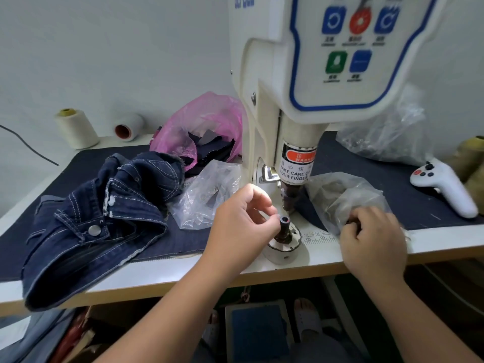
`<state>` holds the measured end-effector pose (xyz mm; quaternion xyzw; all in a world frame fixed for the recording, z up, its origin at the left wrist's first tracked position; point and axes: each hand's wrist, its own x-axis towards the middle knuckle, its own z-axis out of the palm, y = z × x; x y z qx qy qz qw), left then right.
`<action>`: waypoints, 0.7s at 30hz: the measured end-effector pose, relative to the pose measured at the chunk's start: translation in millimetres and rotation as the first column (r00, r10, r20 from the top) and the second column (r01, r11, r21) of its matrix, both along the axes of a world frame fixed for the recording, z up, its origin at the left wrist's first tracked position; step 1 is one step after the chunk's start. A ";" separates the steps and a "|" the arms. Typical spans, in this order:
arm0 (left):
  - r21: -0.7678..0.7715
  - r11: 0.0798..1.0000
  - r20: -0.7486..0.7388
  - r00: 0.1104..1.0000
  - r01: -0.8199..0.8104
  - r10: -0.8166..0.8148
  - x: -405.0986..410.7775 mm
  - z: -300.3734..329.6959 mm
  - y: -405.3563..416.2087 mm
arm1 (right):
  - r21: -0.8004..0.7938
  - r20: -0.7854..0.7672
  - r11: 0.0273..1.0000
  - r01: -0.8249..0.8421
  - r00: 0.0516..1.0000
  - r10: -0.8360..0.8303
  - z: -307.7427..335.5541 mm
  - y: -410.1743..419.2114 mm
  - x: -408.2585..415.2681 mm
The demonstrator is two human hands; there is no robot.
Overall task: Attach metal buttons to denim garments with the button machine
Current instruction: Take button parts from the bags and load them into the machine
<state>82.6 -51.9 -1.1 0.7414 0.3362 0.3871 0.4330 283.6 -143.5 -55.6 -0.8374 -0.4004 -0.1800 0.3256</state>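
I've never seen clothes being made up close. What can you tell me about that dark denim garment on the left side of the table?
The denim garment is dark indigo with pale contrast stitching along its seams. It lies crumpled in a heap on the dark mat, one edge hanging over the table's front edge. A round silver metal button is already fixed on its band. Neither hand touches it.

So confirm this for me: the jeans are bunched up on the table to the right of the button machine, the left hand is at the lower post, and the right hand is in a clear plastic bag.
One detail is off. In the head view the jeans lie to the left of the button machine, not the right. The rest holds: the left hand is at the lower post and the right hand reaches into the clear plastic bag.
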 end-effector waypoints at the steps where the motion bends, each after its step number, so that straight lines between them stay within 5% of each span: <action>1: -0.025 0.999 0.020 1.000 0.022 -0.021 1.0 1.1 -0.3 | -0.001 0.000 1.000 0.000 1.000 0.000 -0.1 -0.2 0.3; 15: 0.003 0.992 -0.008 0.992 0.128 -0.128 -0.3 6.5 3.4 | -0.007 0.011 1.000 -0.002 1.000 0.002 0.4 -1.4 -0.7; 21: 0.020 0.998 0.021 0.998 0.055 -0.056 -7.5 -0.1 10.4 | -0.064 -0.021 0.998 -0.025 0.999 0.024 4.6 -3.5 -1.1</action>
